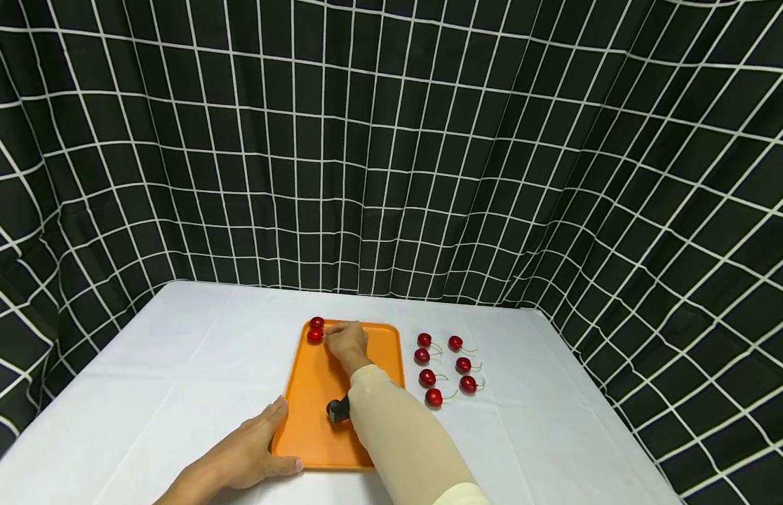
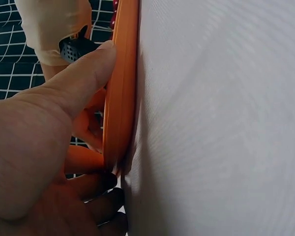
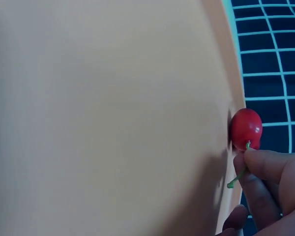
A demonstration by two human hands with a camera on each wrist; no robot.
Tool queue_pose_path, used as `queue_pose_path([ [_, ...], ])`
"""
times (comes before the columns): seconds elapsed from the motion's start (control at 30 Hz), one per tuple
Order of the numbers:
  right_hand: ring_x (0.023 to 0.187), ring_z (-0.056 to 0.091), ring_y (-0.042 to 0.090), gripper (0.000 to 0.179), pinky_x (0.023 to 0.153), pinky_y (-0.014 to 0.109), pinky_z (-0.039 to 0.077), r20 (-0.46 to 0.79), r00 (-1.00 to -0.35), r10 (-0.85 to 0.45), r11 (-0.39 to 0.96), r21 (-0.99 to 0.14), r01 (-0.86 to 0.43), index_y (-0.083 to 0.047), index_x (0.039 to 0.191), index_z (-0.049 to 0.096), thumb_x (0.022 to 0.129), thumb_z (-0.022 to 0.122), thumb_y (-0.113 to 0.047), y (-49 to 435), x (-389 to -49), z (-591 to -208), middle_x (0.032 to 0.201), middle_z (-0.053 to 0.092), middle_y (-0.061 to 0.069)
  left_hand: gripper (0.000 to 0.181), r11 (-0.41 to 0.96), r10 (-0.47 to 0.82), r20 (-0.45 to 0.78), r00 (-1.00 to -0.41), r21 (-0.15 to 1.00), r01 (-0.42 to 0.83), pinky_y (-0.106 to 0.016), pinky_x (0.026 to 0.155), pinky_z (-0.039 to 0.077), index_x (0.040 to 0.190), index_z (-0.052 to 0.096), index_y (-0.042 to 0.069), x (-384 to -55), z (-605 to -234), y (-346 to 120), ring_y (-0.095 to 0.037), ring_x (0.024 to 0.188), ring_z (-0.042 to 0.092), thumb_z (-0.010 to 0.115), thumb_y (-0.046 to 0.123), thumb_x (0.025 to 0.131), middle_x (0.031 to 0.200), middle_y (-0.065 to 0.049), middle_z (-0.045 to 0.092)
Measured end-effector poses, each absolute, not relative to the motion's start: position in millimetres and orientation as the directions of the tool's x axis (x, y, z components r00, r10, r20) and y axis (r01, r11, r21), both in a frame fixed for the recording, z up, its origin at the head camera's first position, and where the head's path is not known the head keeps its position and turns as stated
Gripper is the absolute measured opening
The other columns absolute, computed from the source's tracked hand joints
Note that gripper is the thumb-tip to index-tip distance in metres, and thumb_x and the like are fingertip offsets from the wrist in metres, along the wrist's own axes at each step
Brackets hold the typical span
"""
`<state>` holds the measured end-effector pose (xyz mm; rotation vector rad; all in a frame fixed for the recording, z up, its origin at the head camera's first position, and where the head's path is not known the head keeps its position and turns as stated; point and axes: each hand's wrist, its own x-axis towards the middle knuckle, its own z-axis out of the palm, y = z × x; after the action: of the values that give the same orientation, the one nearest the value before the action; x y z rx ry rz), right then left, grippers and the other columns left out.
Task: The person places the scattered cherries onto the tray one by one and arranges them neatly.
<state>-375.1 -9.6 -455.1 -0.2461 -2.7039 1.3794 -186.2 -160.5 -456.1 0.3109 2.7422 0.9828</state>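
Observation:
My right hand [image 1: 347, 342] reaches over the far left part of an orange tray [image 1: 316, 382]. Its thumb and finger pinch the green stem of a red cherry [image 3: 246, 129], which sits at the tray's edge in the right wrist view. In the head view this cherry [image 1: 315, 336] is just in front of a second cherry [image 1: 317, 322] in the far left corner. At the near left corner, my left hand [image 1: 249, 445] touches the tray, thumb along the front edge and extended fingers along the left side. The left wrist view has the thumb [image 2: 91, 69] against the tray's rim.
Several stemmed cherries [image 1: 427, 378] lie in two loose columns on the white tablecloth [image 1: 524, 421], right of the tray. A black wrist camera [image 1: 337, 410] juts from the right sleeve [image 1: 398, 428] over the tray. Black grid-patterned curtains [image 1: 379, 154] enclose the table's back and sides.

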Motion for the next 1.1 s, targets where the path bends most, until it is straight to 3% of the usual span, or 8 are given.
queue_pose_path([
  [0.57, 0.080, 0.057, 0.015, 0.009, 0.067, 0.025, 0.049, 0.066, -0.983, 0.169, 0.578, -0.815, 0.044, -0.019, 0.071, 0.078, 0.077, 0.082, -0.015, -11.5, -377.4, -450.9, 0.075, 0.067, -0.011, 0.108, 0.753, 0.264, -0.110, -0.958, 0.645, 0.133, -0.062, 0.108, 0.020, 0.146, 0.034, -0.007, -184.4, -456.6, -160.2, -0.041, 0.138, 0.025, 0.078, 0.058, 0.071, 0.154, -0.022, 0.024],
  [0.87, 0.085, 0.057, 0.016, 0.004, 0.072, 0.031, 0.049, 0.117, -0.992, 0.052, 0.475, -0.876, -0.079, -0.014, 0.080, 0.078, 0.082, 0.078, -0.018, 24.8, -366.3, -417.1, 0.075, 0.068, -0.008, 0.109, 0.767, 0.271, -0.107, -0.956, 0.625, 0.148, -0.064, 0.107, 0.019, 0.146, 0.034, -0.006, -184.1, -453.2, -160.2, -0.044, 0.138, 0.024, 0.078, 0.058, 0.069, 0.154, -0.022, 0.022],
  [1.1, 0.086, 0.063, 0.017, 0.007, 0.077, 0.035, 0.052, 0.165, -0.984, -0.067, 0.370, -0.912, -0.178, -0.012, 0.089, 0.077, 0.085, 0.075, -0.017, 57.7, -347.9, -375.9, 0.087, 0.070, -0.004, 0.109, 0.762, 0.270, -0.114, -0.956, 0.632, 0.140, -0.067, 0.105, 0.021, 0.145, 0.033, -0.008, -183.3, -453.9, -159.3, -0.047, 0.137, 0.024, 0.080, 0.055, 0.069, 0.154, -0.024, 0.020],
])
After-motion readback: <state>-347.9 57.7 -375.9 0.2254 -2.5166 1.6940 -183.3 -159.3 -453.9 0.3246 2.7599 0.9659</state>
